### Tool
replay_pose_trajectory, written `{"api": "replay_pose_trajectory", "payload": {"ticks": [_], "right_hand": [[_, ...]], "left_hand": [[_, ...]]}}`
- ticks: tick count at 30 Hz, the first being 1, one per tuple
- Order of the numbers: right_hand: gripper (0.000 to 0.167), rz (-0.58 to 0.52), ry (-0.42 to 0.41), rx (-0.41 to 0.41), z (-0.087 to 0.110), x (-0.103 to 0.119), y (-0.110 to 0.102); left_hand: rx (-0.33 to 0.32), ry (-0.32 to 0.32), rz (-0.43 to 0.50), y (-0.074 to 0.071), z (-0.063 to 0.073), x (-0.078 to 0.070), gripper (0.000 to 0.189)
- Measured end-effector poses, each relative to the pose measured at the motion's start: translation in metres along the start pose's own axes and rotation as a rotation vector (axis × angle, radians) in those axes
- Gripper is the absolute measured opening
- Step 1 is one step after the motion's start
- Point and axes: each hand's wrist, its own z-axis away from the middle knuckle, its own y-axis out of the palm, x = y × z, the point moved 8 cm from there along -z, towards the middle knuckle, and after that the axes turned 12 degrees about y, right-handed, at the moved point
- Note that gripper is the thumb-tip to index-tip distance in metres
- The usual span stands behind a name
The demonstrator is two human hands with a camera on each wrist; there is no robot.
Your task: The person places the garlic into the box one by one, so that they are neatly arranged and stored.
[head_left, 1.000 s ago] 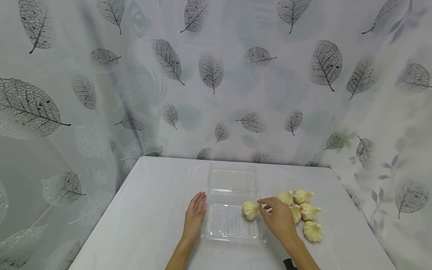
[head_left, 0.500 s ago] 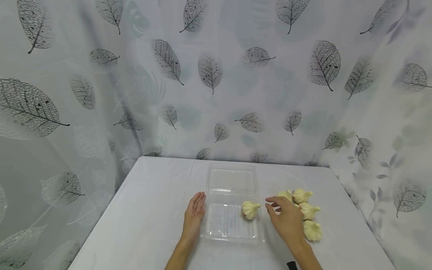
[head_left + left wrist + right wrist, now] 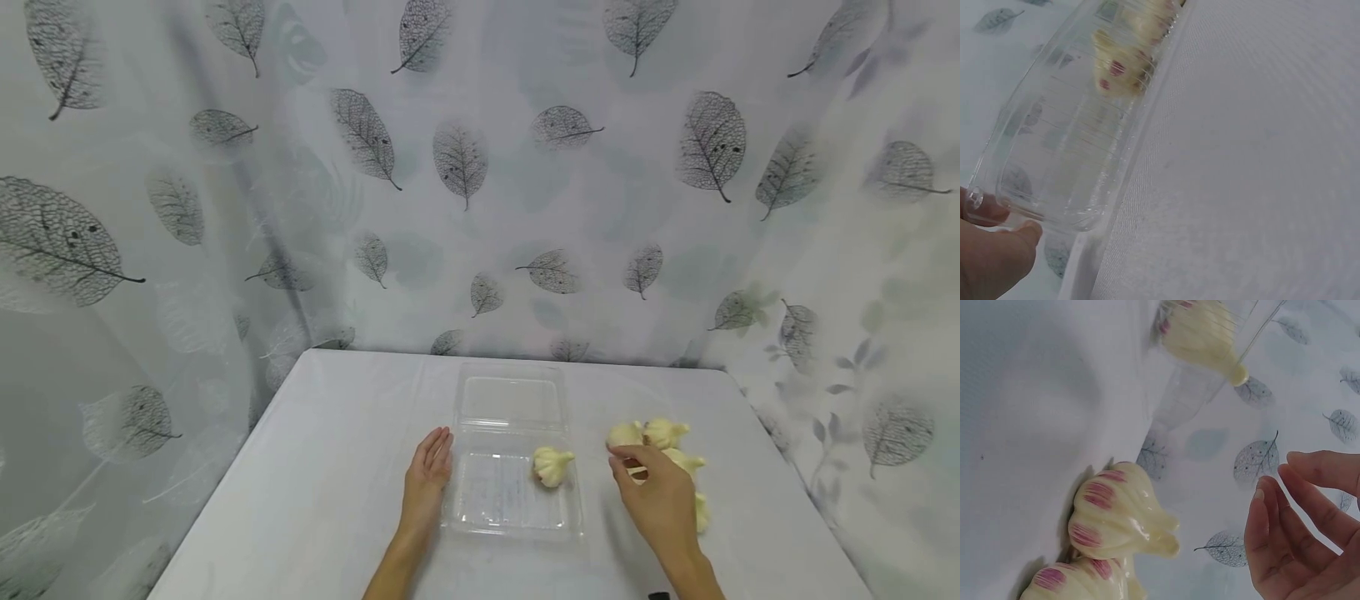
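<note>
Here, the right hand (image 3: pixel 656 493) hovers by garlic bulbs (image 3: pixel 664 432), fingers (image 3: pixel 1257 540) loosely curved; the left hand (image 3: pixel 428 482), fingers straight, seemingly touches a container (image 3: pixel 495 492).

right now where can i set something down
Bare tabletop lies left of the left hand and right of the garlic cluster; a narrow strip separates cluster from clear plastic clamshell. Crowded: the cluster, beside the right hand.
</note>
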Motion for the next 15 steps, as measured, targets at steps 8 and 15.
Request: {"api": "replay_pose_trajectory", "payload": {"ticks": [8, 15], "right_hand": [[0.022, 0.036, 0.084, -0.049, 0.004, -0.013, -0.013], [0.022, 0.091, 0.121, -0.111, 0.007, -0.029, -0.024]], "left_hand": [[0.004, 0.009, 0.013, -0.001, 0.0, 0.0, 0.057], [0.003, 0.015, 0.02, 0.001, 0.001, -0.001, 0.055]]}}
